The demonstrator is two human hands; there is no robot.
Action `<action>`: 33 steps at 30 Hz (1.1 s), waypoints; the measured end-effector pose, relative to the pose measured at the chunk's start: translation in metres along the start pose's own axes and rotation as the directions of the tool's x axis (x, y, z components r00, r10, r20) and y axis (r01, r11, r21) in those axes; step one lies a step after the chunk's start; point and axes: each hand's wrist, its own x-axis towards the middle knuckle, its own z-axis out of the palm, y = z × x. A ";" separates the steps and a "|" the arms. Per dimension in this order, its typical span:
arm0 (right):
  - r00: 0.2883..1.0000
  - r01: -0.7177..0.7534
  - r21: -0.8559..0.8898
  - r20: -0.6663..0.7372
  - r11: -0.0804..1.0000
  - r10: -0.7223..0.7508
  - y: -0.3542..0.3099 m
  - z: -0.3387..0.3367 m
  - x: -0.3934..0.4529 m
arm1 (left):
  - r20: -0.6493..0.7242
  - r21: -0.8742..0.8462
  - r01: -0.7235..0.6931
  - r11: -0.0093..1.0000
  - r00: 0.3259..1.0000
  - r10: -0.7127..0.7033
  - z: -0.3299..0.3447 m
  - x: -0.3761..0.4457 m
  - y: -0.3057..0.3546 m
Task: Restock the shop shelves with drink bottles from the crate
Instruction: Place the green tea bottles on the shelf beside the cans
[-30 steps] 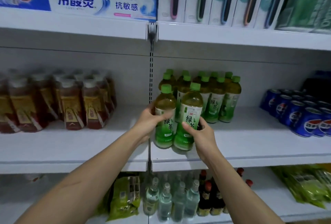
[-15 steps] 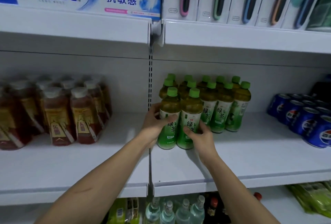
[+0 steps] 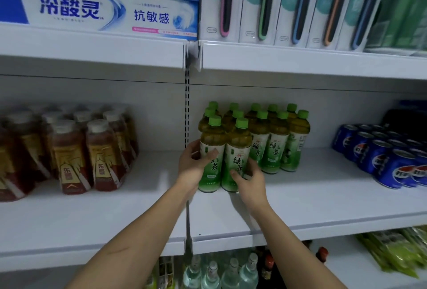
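Two green tea bottles with green caps stand upright at the front of the middle white shelf (image 3: 300, 210). My left hand (image 3: 194, 163) wraps the left green tea bottle (image 3: 211, 150). The fingers of my right hand (image 3: 249, 177) curl around the base of the right green tea bottle (image 3: 238, 150). Both bottles touch the group of green tea bottles (image 3: 277, 140) standing just behind and to their right. No crate is in view.
Red-brown tea bottles (image 3: 69, 150) fill the shelf's left part. Blue cola cans (image 3: 388, 159) crowd the right. Toothpaste boxes (image 3: 104, 8) and toothbrush packs (image 3: 277, 4) sit on the shelf above. Clear bottles (image 3: 219, 272) stand on the shelf below.
Both hands carried the two green tea bottles back from the shelf's front edge and set them upright against the standing group. The camera view tilted slightly upward.
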 end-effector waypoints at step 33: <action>0.871 0.089 -0.579 0.439 0.810 0.218 -0.031 0.000 -0.293 | 0.046 0.982 0.007 0.189 0.961 -0.273 -0.146 -0.283 -0.024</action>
